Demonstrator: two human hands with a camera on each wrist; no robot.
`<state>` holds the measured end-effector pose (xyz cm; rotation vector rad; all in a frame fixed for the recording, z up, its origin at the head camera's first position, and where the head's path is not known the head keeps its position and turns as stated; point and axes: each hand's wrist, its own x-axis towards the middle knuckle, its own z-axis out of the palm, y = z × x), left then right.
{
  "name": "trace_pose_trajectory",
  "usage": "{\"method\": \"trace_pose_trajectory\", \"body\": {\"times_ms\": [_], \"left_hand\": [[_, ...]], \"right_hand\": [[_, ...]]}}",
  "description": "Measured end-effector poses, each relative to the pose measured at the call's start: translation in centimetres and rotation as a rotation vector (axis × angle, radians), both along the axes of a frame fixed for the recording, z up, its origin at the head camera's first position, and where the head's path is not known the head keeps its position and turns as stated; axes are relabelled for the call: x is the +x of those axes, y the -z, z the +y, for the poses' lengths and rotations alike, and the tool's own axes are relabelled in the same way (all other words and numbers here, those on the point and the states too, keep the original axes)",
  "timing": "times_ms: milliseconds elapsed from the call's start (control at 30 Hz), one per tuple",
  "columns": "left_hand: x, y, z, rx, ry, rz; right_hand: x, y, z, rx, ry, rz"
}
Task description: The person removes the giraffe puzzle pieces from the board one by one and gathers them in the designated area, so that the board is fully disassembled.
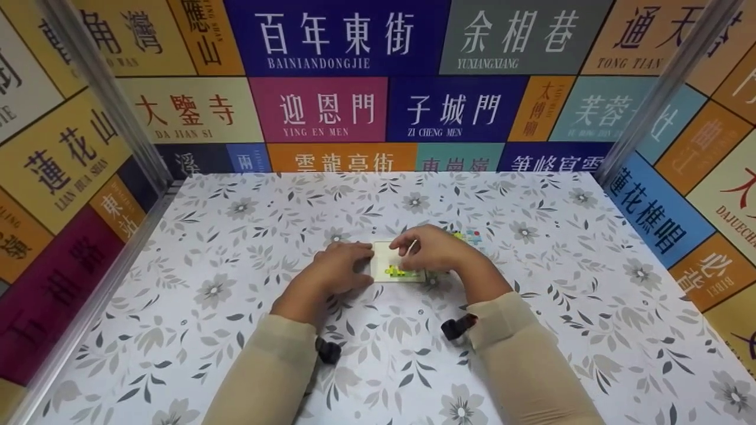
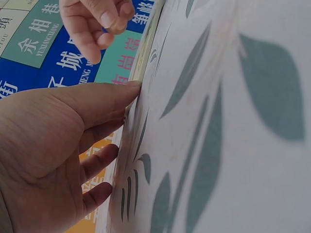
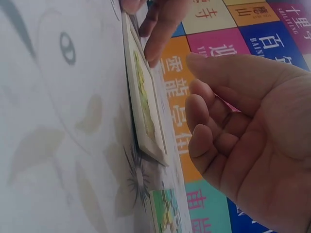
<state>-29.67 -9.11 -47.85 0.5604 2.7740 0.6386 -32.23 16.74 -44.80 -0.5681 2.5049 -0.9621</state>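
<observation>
While both sleeves lie low in the head view, the left hand (image 1: 339, 268) rests at mid-frame with straight fingers pressed against the left edge of a small white board (image 1: 391, 267) lying flat on the floral table (image 1: 236, 307). The right hand (image 1: 431, 248) hovers over the board, fingers curled, seemingly pinching something tiny; what it is I cannot tell. Green and yellow pieces (image 1: 397, 273) sit on the board's near edge. Beyond, just right, lie more coloured pieces (image 1: 469, 236). If the left hand's pressure lapses, the board may skid.
</observation>
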Motion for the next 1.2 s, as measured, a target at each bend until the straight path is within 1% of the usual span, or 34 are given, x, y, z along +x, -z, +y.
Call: {"method": "trace_pose_trajectory", "body": {"times_ms": [167,300,467,600,833,1067,1200], "left_hand": [[-0.1,-0.4,-0.1,0.000,-0.005,0.015],[-0.2,-0.7,-0.2,0.008,-0.008,0.022],[-0.3,-1.0,-0.3,0.002,-0.017,0.025],[-0.5,-1.0,-0.2,-0.004,-0.017,0.030],[-0.3,-0.8,-0.2,-0.002,-0.022,0.013],[0.0,-0.2,-0.1,0.013,-0.012,-0.008],[0.1,0.0,-0.2,0.023,-0.010,0.001]], "right_hand": [[-0.2,0.0,-0.6,0.002,-0.006,0.022],[-0.4,0.1,-0.8,0.025,-0.013,0.031],[-0.6,0.3,-1.1,0.074,0.012,0.002],[-0.5,0.6,-1.2,0.101,0.027,-0.008],[-0.2,1.0,-1.1,0.109,0.026,0.005],[0.4,1.8,-1.0,0.113,0.021,-0.012],[0.5,1.9,-1.0,0.126,0.020,0.001]]}}
